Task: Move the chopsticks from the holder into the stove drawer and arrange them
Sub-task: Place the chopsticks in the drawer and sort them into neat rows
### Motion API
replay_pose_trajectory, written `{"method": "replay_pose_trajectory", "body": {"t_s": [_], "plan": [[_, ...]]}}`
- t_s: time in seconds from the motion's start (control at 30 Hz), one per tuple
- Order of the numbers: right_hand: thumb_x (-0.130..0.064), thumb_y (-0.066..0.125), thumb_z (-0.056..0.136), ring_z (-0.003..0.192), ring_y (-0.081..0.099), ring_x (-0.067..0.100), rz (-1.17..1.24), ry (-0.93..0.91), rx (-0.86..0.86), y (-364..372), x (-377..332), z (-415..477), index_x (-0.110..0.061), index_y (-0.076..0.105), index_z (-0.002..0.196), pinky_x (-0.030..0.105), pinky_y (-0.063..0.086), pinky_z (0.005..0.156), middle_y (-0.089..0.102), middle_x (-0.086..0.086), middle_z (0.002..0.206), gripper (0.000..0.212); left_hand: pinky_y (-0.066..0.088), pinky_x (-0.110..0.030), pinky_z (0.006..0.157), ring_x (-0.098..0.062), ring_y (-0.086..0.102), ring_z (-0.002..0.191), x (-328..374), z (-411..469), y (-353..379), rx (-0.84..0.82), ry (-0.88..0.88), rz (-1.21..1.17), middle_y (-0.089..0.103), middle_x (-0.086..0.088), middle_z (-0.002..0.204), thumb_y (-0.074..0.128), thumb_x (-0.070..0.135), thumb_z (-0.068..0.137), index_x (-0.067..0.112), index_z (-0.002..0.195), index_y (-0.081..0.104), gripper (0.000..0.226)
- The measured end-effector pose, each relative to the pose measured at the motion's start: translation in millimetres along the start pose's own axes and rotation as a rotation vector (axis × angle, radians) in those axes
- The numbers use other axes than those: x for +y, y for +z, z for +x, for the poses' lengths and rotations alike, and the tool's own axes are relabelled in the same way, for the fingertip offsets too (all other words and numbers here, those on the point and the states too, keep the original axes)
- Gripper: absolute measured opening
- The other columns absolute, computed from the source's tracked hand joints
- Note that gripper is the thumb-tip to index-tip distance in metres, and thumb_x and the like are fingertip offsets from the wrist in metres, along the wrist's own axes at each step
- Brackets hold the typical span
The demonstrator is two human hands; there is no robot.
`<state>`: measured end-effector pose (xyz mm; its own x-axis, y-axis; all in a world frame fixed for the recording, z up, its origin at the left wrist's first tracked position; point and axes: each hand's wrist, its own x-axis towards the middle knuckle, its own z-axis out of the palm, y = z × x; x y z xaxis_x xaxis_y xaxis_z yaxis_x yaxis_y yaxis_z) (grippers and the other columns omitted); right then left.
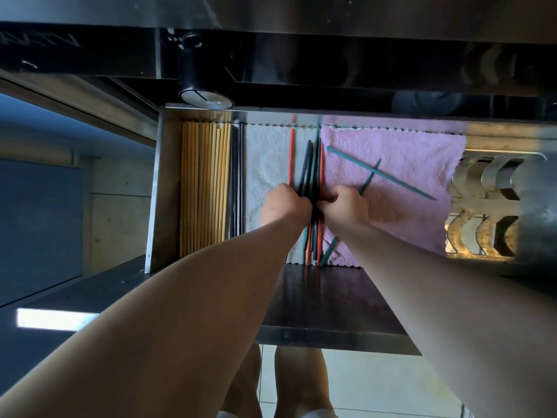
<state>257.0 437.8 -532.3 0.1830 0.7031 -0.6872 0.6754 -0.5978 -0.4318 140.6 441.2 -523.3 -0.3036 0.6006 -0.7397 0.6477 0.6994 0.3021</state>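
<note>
An open steel drawer (168, 188) holds a white cloth (265, 164) and a pink cloth (391, 164). A bundle of dark, red and teal chopsticks (312, 167) lies along the seam between them. My left hand (284, 203) grips the bundle from the left and my right hand (343, 206) grips it from the right, fingers curled around the sticks. One red chopstick (291, 158) lies alone just left of the bundle. Two teal chopsticks (382, 173) lie crossed on the pink cloth.
Several wooden chopsticks (205, 188) and a few dark ones (236, 182) line the drawer's left end. A perforated metal rack (485, 203) fills its right end. A black stove knob (205, 98) hangs above. The drawer's dark front panel (331, 303) faces me.
</note>
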Motion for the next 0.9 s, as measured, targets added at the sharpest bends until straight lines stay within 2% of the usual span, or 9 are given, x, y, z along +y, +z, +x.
{"method": "replay_pose_trajectory", "body": {"t_s": [0.13, 0.23, 0.3, 0.37, 0.43, 0.53, 0.67, 0.8, 0.9], "plan": [[-0.02, 0.066, 0.081, 0.078, 0.063, 0.026, -0.039, 0.057, 0.019, 4.3, -5.0, 5.0, -0.015, 0.065, 0.085, 0.026, 0.045, 0.065, 0.069, 0.008, 0.088, 0.007, 0.031, -0.024, 0.045, -0.015, 0.05, 0.057, -10.0, 0.1, -6.5, 0.05, 0.032, -0.075, 0.055, -0.002, 0.075, 0.049, 0.021, 0.08, 0.014, 0.082, 0.051, 0.008], [-0.019, 0.065, 0.082, 0.082, 0.065, 0.028, -0.045, 0.119, 0.029, 5.6, -9.8, 6.3, -0.009, 0.071, 0.095, 0.024, 0.043, 0.067, 0.071, 0.01, 0.091, 0.018, 0.032, -0.023, 0.043, -0.016, 0.053, 0.057, -14.6, -0.2, -9.6, 0.095, 0.029, -0.146, 0.056, -0.003, 0.076, 0.046, 0.021, 0.083, 0.013, 0.09, 0.048, 0.01], [-0.019, 0.063, 0.081, 0.073, 0.06, 0.025, -0.014, 0.151, 0.026, 4.1, -12.4, 5.5, -0.009, 0.072, 0.087, 0.022, 0.04, 0.063, 0.069, 0.007, 0.08, 0.015, 0.033, -0.024, 0.044, -0.017, 0.053, 0.058, -14.4, -1.5, -8.5, 0.112, 0.009, -0.197, 0.054, -0.003, 0.075, 0.045, 0.018, 0.086, 0.015, 0.088, 0.044, 0.003], [-0.022, 0.06, 0.081, 0.066, 0.057, 0.023, 0.021, 0.164, 0.033, 2.3, -14.2, 4.0, -0.008, 0.068, 0.08, 0.02, 0.034, 0.052, 0.062, 0.003, 0.068, 0.016, 0.034, -0.025, 0.046, -0.019, 0.053, 0.061, -13.0, -3.6, -4.7, 0.101, -0.01, -0.245, 0.054, -0.004, 0.076, 0.043, 0.015, 0.088, 0.017, 0.087, 0.041, 0.003], [-0.025, 0.057, 0.082, 0.065, 0.055, 0.022, 0.062, 0.168, 0.055, 0.6, -14.0, 2.2, -0.013, 0.064, 0.084, 0.021, 0.03, 0.048, 0.06, 0.002, 0.072, 0.014, 0.035, -0.026, 0.048, -0.021, 0.055, 0.064, -11.5, -5.0, 0.7, 0.077, -0.018, -0.284, 0.055, -0.003, 0.077, 0.044, 0.015, 0.088, 0.018, 0.086, 0.042, 0.004], [-0.025, 0.054, 0.086, 0.06, 0.049, 0.014, 0.114, 0.156, 0.091, -1.9, -9.0, 1.9, -0.015, 0.062, 0.092, 0.022, 0.03, 0.049, 0.058, 0.0, 0.079, 0.014, 0.037, -0.025, 0.048, -0.02, 0.056, 0.065, -8.2, -3.6, 8.2, 0.048, 0.002, -0.287, 0.057, -0.001, 0.074, 0.057, 0.018, 0.085, 0.016, 0.082, 0.051, 0.007], [-0.021, 0.051, 0.091, 0.074, 0.051, 0.02, 0.174, 0.149, 0.222, -7.2, 2.3, 5.2, -0.016, 0.06, 0.094, 0.024, 0.032, 0.064, 0.058, 0.0, 0.084, 0.011, 0.045, -0.027, 0.057, -0.024, 0.06, 0.07, -3.3, 2.1, 19.1, 0.017, -0.011, -0.242, 0.062, -0.004, 0.074, 0.073, 0.025, 0.079, 0.01, 0.085, 0.062, 0.019], [-0.02, 0.054, 0.09, 0.08, 0.055, 0.023, 0.151, 0.123, 0.381, -15.5, 12.3, 11.2, -0.014, 0.063, 0.095, 0.023, 0.031, 0.067, 0.065, 0.004, 0.09, 0.012, 0.032, -0.021, 0.041, -0.019, 0.054, 0.056, 1.6, 4.6, 22.8, 0.026, -0.055, -0.227, 0.055, -0.002, 0.064, 0.068, 0.017, 0.079, 0.011, 0.071, 0.056, 0.017], [-0.017, 0.059, 0.087, 0.091, 0.063, 0.032, 0.1, 0.056, 0.502, -22.5, 20.4, 16.8, -0.008, 0.066, 0.1, 0.027, 0.034, 0.068, 0.071, 0.013, 0.096, 0.017, 0.03, -0.019, 0.039, -0.016, 0.051, 0.051, 3.0, 4.6, 19.9, 0.008, -0.073, -0.217, 0.054, -0.003, 0.063, 0.061, 0.011, 0.078, 0.011, 0.067, 0.05, 0.016]]}}
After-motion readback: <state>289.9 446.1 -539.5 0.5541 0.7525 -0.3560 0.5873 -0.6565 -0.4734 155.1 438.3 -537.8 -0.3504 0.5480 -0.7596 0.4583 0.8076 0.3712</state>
